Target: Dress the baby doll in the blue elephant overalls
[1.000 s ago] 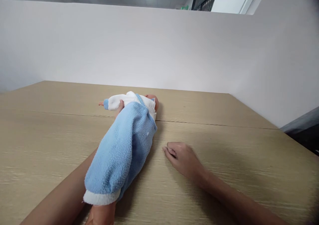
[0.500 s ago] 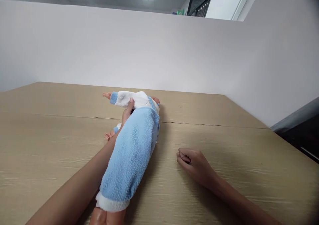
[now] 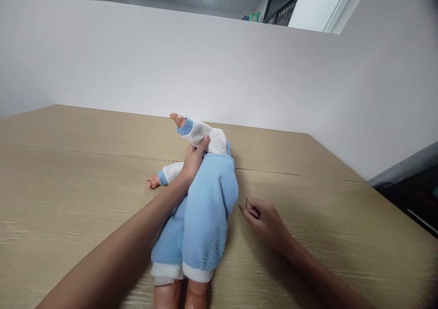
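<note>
A baby doll (image 3: 212, 204) in a fleecy blue and white outfit is on the tabletop, tilted onto its side, its bare legs toward me. My left hand (image 3: 195, 157) grips it at the chest below the raised arm, thumb on the white top. One doll arm points up and left; the other lies to the left beyond my wrist. The head is hidden behind the body. To the right of the doll, my right hand (image 3: 263, 217) rests loosely curled near the table, apart from the doll, with no object seen in it.
The wooden table (image 3: 85, 185) has a seam running across it. A white partition wall (image 3: 171, 62) rises behind and on the right. A dark object (image 3: 410, 199) stands beyond the table's right edge.
My left hand has turned the doll and shifted it right, so both legs and more of the lower arm now show. My right hand has barely moved.
</note>
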`<control>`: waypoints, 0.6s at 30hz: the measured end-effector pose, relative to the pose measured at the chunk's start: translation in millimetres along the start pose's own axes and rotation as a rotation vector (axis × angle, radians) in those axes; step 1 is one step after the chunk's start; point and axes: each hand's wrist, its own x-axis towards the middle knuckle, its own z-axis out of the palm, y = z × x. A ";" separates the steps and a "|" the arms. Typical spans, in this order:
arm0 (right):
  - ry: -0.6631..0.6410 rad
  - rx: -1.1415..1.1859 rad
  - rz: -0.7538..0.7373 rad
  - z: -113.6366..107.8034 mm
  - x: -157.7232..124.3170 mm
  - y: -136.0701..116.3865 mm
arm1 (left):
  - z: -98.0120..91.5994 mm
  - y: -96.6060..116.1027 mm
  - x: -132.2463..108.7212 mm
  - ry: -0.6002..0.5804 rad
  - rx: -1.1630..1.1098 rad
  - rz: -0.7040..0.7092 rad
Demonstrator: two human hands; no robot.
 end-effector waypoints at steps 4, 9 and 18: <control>0.077 0.271 0.139 -4.4 7.3 -6.7 | 12.5 0.6 -7.4 -0.056 0.059 0.032; 0.090 0.699 0.291 -12.4 15.0 -7.3 | 30.6 -4.8 -11.2 -0.134 0.294 0.130; -0.018 1.087 0.500 -42.7 30.5 6.7 | 60.7 -18.5 -20.1 -0.439 0.984 0.416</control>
